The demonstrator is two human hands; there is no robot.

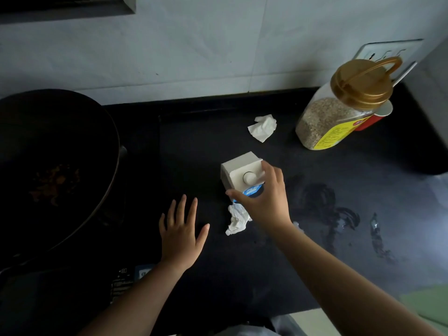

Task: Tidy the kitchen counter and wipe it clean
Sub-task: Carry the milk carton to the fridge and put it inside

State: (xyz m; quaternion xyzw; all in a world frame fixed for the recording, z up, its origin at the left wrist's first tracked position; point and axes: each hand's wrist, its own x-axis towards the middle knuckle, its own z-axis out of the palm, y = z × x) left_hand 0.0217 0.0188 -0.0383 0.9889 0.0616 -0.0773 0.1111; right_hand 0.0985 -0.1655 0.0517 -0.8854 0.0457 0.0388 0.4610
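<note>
- Both forearms enter from the bottom edge, bare, reaching over the black counter [218, 275].
- Left hand [180, 235]: flat, palm down, fingers spread wide, holding nothing; whether it touches the counter cannot be told.
- Right hand [264, 197]: fingers curled round the upper part of the carton [238, 172], thumb on the near side, other fingers on the right side; grip closed on the carton.
- Carton: white, round cap on top, blue print on the near face, upright at mid-counter.
- Near tissue [237, 218]: crumpled, white, just beside the carton's near side, partly under the right wrist.
- Far tissue [263, 127]: crumpled, apart from the carton, towards the wall.
- Jar [339, 115]: clear, gold lid with handle, grainy contents, yellow label, back right; red cup [374, 117] just behind it.
- Wet smears [339, 212]: on the counter, right of the right hand.
- Wok [53, 166]: dark, on the left, brown residue inside.
</note>
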